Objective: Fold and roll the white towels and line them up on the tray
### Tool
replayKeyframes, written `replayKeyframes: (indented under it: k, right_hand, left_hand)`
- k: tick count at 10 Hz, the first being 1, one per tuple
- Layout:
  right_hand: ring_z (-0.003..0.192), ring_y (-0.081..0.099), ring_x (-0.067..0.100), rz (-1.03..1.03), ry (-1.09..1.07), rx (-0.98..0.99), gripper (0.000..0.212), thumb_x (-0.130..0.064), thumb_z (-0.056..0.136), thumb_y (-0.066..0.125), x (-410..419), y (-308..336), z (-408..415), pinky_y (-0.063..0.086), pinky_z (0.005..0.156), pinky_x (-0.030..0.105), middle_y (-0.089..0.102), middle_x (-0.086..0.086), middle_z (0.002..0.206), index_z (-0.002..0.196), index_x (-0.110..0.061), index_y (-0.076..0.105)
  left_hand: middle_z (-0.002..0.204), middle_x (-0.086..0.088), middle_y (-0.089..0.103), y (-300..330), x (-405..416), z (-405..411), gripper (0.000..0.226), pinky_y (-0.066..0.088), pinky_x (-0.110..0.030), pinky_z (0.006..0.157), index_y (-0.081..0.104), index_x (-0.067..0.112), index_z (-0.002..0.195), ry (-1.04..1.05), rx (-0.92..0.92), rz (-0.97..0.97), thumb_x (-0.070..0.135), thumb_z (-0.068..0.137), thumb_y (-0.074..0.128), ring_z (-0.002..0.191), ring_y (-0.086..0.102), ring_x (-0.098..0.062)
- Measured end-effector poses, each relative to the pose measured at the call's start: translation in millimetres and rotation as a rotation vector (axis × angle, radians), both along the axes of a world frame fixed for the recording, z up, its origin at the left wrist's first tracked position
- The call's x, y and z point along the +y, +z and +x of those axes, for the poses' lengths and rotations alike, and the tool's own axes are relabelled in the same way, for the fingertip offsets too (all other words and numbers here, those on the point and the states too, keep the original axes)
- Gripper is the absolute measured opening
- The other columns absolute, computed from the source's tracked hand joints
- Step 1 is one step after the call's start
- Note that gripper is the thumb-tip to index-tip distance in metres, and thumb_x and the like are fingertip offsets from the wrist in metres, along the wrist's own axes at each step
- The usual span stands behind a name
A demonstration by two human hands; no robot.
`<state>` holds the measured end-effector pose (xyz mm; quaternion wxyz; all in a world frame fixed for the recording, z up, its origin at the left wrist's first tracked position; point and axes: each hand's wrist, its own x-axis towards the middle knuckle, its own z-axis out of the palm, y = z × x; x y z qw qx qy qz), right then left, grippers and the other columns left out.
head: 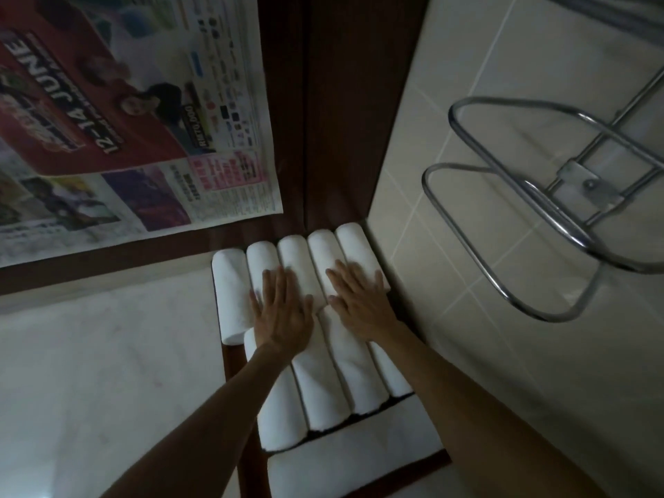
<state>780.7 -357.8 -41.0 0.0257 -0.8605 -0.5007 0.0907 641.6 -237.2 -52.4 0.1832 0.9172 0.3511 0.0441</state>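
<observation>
A colourful printed newspaper lies at the upper left on a dark wooden surface. Below it, rolled white towels sit side by side in two rows on a dark brown tray. The left hand rests flat, fingers spread, on the back row. The right hand lies flat just beside it. A chrome wire rack hangs at the far right.

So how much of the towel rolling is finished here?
Mostly done, it seems. A far row of five rolled towels and a near row of about four sit on the dark tray. The left hand and right hand press flat on them. One more towel lies nearest.
</observation>
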Motion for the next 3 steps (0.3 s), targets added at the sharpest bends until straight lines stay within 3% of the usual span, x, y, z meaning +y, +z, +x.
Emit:
replayKeyframes:
  k: [1,2,3]
  right_hand:
    - [0.150,0.023,0.028,0.019,-0.017,-0.041,0.058,-0.049,0.102,0.021,-1,-10,-4,0.020,0.112,0.068,0.025,0.000,0.163,0.155,-0.026,0.030]
    - [0.153,0.014,0.026,0.012,-0.019,-0.019,0.062,-0.052,0.101,0.013,-1,-8,-2,0.014,0.115,0.067,0.016,-0.002,0.166,0.157,-0.029,0.023]
    - [0.154,0.003,0.025,-0.010,-0.026,0.032,0.060,-0.048,0.102,0.019,5,1,-4,0.008,0.116,0.068,0.009,-0.004,0.167,0.158,-0.027,0.021]
  left_hand:
    - [0.165,-0.001,-0.014,-5,0,0,0.079,-0.006,-0.050,0.122,-0.010,0.016,0.157,0.011,0.020,-0.008,0.060,0.092,-0.005,0.149,-0.023,-0.018]
    - [0.164,0.000,-0.017,-3,2,2,0.079,-0.009,-0.048,0.120,-0.011,0.015,0.157,-0.014,0.035,-0.039,0.061,0.093,-0.003,0.148,-0.025,-0.019]
    - [0.166,-0.005,0.000,7,9,3,0.066,0.006,-0.050,0.120,0.010,0.010,0.157,-0.017,-0.005,-0.128,0.046,0.103,0.023,0.152,-0.010,-0.025]
